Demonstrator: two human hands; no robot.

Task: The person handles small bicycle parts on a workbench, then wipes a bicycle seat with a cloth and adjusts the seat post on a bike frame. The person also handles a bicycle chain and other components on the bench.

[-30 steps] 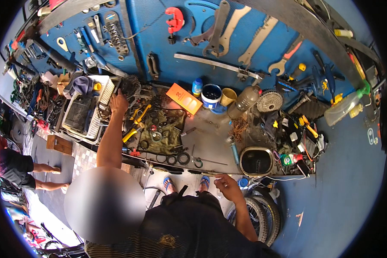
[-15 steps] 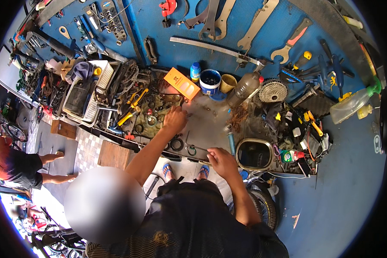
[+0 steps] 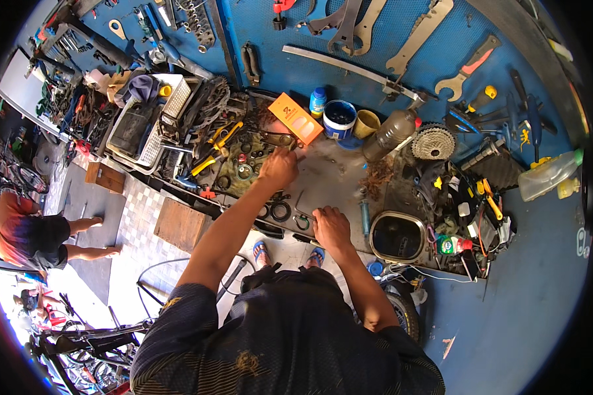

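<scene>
Guessing the rag (image 3: 242,187), 9 o'clock of left hand (image 3: 281,168), stops rings (image 3: 245,178) rolling, with the rod (image 3: 298,200) handy at 10 o'clock of right hand (image 3: 332,228); can't tell either grip.

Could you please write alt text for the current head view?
A person's left hand is over a cluttered workbench, beside small parts, with the right hand at its front edge. Beyond are an orange box and wrenches on a blue wall panel.
</scene>
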